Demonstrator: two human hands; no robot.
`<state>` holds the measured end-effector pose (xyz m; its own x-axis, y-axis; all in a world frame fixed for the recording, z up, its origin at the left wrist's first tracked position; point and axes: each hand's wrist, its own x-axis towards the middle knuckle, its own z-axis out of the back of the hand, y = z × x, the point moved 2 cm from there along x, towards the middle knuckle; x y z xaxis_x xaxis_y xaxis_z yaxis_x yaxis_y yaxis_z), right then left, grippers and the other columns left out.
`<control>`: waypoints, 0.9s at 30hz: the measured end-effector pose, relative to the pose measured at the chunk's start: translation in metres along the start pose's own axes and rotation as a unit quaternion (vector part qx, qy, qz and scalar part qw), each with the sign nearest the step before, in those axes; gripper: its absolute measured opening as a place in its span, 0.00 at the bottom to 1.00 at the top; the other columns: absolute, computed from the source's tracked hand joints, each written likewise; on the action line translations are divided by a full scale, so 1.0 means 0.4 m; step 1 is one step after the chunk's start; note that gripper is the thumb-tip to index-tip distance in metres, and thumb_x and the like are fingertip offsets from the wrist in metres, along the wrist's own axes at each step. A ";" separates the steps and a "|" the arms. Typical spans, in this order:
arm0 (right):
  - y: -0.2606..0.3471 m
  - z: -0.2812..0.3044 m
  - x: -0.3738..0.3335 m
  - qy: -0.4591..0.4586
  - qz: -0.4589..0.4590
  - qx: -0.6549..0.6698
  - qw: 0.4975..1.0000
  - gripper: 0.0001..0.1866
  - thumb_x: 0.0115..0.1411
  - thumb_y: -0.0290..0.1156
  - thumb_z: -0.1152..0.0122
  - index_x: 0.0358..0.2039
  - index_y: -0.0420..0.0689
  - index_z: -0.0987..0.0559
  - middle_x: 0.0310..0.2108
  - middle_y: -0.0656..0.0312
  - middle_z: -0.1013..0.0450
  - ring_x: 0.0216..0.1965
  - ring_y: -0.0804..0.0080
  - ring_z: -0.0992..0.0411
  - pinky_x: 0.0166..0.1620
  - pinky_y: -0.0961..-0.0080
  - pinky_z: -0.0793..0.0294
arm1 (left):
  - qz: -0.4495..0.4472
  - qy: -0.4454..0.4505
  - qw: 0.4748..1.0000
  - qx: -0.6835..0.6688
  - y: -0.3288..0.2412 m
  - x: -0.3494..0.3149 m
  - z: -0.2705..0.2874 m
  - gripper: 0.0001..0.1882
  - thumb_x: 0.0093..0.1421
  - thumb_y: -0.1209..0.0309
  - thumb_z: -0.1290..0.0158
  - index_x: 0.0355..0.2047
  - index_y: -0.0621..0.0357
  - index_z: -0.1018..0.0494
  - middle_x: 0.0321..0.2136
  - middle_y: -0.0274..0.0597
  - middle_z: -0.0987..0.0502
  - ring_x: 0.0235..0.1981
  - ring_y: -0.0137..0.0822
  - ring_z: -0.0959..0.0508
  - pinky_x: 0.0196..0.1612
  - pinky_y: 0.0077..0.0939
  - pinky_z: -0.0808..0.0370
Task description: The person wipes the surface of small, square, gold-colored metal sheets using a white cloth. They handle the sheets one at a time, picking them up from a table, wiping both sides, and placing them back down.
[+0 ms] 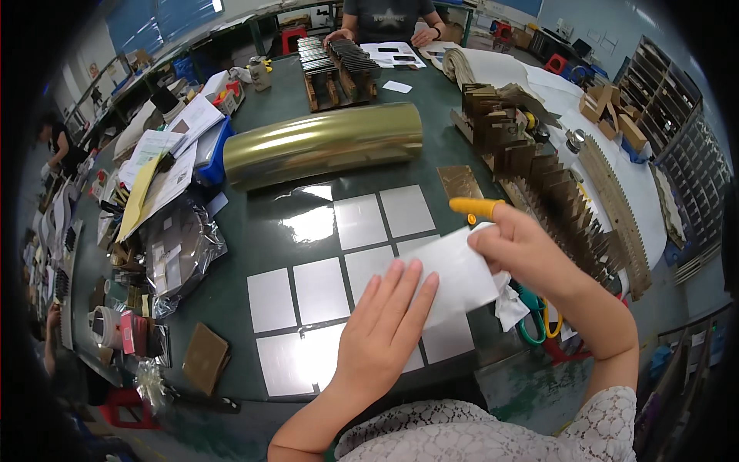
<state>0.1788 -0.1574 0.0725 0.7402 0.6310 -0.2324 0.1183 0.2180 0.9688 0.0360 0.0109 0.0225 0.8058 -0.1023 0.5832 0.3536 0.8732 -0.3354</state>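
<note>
The white paper sheet (460, 271), near the green worktable's (262, 223) near edge over the silver squares (322, 290), is best kept flat under the left hand's (386, 327) extended fingers while pinched by the right hand (531, 250) beside the yellow-handled tool (476, 206).

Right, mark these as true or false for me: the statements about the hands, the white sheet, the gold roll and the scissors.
1. The left hand lies flat on a white sheet. True.
2. The right hand holds a pair of scissors. False: it holds the sheet's edge; the green-handled scissors lie on the table beneath it.
3. A gold foil roll lies beyond the grid of silver squares. True.
4. The foil roll stands upright. False: it lies on its side.
5. An orange cover sits on a finger of the right hand. True.
6. No one else is at the table. False: another person is at the far end.
</note>
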 end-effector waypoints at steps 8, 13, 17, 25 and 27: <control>-0.059 -0.036 -0.105 -0.122 0.272 -0.223 0.928 0.28 0.59 0.23 0.35 0.59 0.38 0.33 0.45 0.57 0.24 0.41 0.69 0.25 0.46 0.76 0.28 | 0.407 -0.030 0.661 -0.629 0.019 -0.118 -0.023 0.15 0.67 0.73 0.49 0.51 0.71 0.28 0.45 0.53 0.21 0.42 0.39 0.18 0.47 0.33 0.18; -0.086 -0.095 -0.122 -0.172 0.334 -0.305 0.875 0.27 0.55 0.24 0.32 0.55 0.39 0.29 0.46 0.58 0.25 0.46 0.61 0.28 0.50 0.69 0.30 | 0.421 0.000 0.585 -0.693 -0.003 -0.136 -0.032 0.17 0.70 0.71 0.53 0.53 0.73 0.31 0.49 0.54 0.24 0.49 0.42 0.21 0.53 0.40 0.21; -0.117 -0.115 -0.112 -0.220 0.361 -0.303 0.854 0.20 0.55 0.24 0.32 0.49 0.39 0.25 0.44 0.56 0.25 0.43 0.58 0.28 0.48 0.67 0.30 | 0.421 -0.009 0.592 -0.687 -0.010 -0.136 -0.045 0.18 0.70 0.70 0.53 0.54 0.72 0.32 0.49 0.53 0.24 0.49 0.42 0.21 0.52 0.40 0.20; -0.138 -0.131 -0.095 -0.240 0.403 -0.347 0.812 0.19 0.54 0.21 0.33 0.47 0.37 0.24 0.41 0.56 0.25 0.40 0.57 0.28 0.45 0.66 0.30 | 0.422 -0.029 0.612 -0.668 -0.014 -0.138 -0.057 0.17 0.68 0.69 0.51 0.52 0.71 0.31 0.48 0.54 0.24 0.48 0.43 0.20 0.49 0.38 0.18; -0.144 -0.139 -0.087 -0.270 0.427 -0.343 0.792 0.19 0.54 0.20 0.33 0.47 0.38 0.24 0.40 0.56 0.25 0.40 0.57 0.28 0.44 0.66 0.30 | 0.420 -0.028 0.614 -0.667 -0.016 -0.138 -0.058 0.17 0.68 0.69 0.51 0.51 0.71 0.31 0.49 0.54 0.24 0.48 0.43 0.20 0.49 0.38 0.18</control>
<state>0.1096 -0.1506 0.0202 0.5526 0.3974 0.7326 -0.8290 0.3531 0.4337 0.0004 -0.0001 -0.0247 0.9658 0.1662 -0.1989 -0.0717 -0.5661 -0.8212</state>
